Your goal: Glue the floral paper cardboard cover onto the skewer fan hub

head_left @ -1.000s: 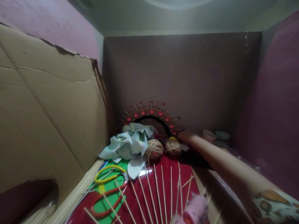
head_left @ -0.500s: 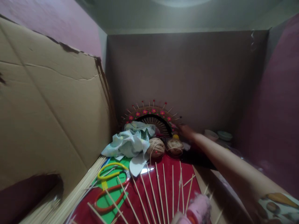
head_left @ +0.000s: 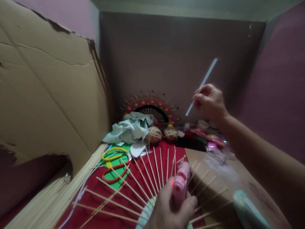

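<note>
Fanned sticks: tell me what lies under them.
The sticks lie on a red sheet; their inner ends meet on a pale disc. The left hand with the pink glue gun covers most of that disc.

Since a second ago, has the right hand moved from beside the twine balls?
Yes. The right hand has lifted up and away from the twine balls, now raised before the back cardboard wall, holding a thin white stick.

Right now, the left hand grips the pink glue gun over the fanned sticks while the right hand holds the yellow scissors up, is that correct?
Not quite: the head view shows the right hand holding up a thin white stick. The yellow scissors lie on the mat. The left hand does grip the pink glue gun.
</note>
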`<state>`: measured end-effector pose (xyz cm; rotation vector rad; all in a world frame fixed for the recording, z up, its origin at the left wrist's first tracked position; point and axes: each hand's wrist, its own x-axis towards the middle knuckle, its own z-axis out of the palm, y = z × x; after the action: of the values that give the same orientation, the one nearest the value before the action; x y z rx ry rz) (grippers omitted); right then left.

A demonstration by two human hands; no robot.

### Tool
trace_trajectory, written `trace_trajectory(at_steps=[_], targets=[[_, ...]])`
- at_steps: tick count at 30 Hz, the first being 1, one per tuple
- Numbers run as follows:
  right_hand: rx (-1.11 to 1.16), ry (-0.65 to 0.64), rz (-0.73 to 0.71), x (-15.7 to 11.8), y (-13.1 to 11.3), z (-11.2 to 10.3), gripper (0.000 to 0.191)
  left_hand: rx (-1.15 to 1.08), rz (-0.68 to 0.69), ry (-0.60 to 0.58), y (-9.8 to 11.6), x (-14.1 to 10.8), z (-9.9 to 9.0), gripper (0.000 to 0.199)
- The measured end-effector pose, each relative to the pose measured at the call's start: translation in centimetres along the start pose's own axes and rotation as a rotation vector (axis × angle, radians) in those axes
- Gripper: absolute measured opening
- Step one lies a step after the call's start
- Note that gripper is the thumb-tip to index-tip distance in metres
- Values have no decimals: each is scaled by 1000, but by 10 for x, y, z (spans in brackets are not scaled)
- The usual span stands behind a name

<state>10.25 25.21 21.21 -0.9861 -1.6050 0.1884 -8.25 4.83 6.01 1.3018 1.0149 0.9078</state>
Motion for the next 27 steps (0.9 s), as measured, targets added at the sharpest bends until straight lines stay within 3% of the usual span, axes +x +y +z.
trace_trajectory(at_steps=[2, 4, 6, 8, 10, 12, 14, 17, 19, 27], targets=[[111, -27, -17, -29, -47, -25, 16, 24, 27, 19, 0, 1, 1, 19], [373, -55, -82, -72, -91, -48, 12, 39, 64, 13, -1, 0, 3, 21], [331, -13, -160, -121, -125, -64, 14, 53, 95, 5, -3, -1, 5, 22], [193, 98, -165, -168, -144, -72, 17, 78, 124, 21, -3, -2, 7, 23], [55, 72, -135, -207, -150, -73, 18, 88, 162, 29, -3, -4, 10, 21], [-12, 137, -104, -234, -147, -71, 18, 62, 192, 17, -3, -6, 11, 20], [-100, 68, -120, -252, -142, -70, 27, 21, 212, -11, -2, -7, 12, 22], [-227, -163, -247, -267, -133, -75, 44, 41, 223, -15, -3, -10, 12, 25], [-280, -218, -313, -274, -127, -79, 52, 100, 227, -2, -4, -11, 12, 22], [-484, -135, -354, -299, -121, -76, 58, 216, 256, 85, -4, -13, 13, 20]])
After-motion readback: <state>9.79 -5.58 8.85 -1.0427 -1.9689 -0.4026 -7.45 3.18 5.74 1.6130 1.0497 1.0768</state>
